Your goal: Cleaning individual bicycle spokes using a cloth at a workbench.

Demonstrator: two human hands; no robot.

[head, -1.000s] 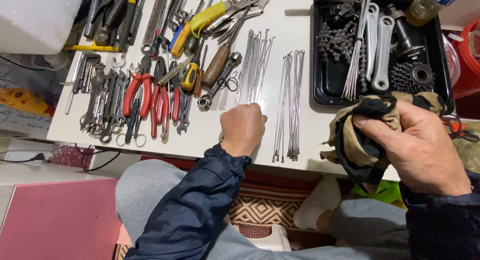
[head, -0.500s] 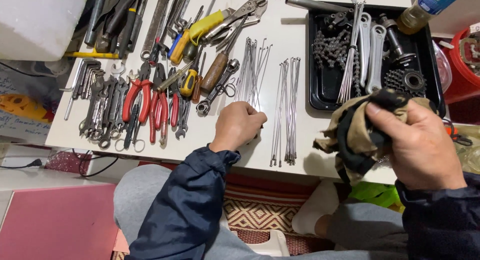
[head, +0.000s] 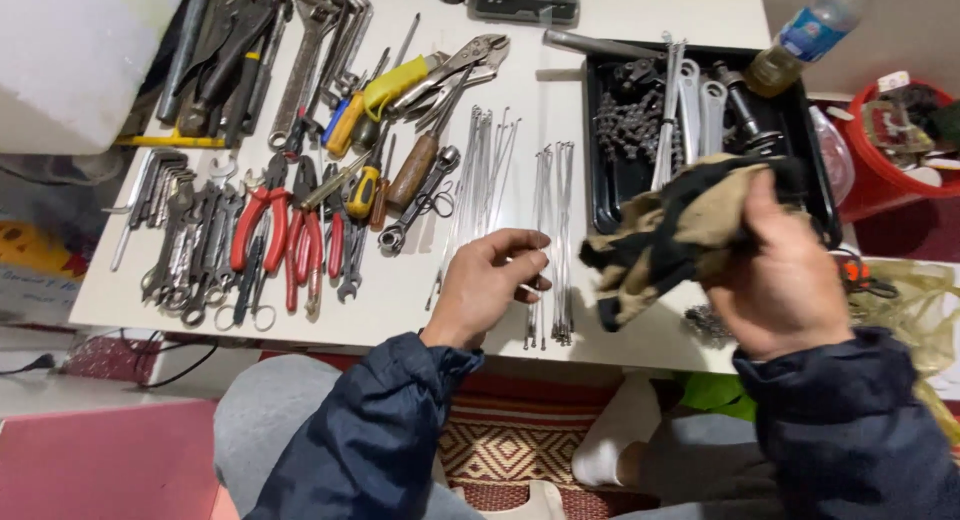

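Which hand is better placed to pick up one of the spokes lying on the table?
The left. The left hand is free, fingers curled right over the spokes on the table. The right hand is full, gripping a rag beside the black tray, so it would probably have to let go first.

1. A crumpled rag (head: 680, 230), tan with black patches, is bunched in the right of the frame, raised above the counter's front edge.
2. Thin silver metal spokes (head: 555, 242) lie side by side, running top to bottom, at frame centre.
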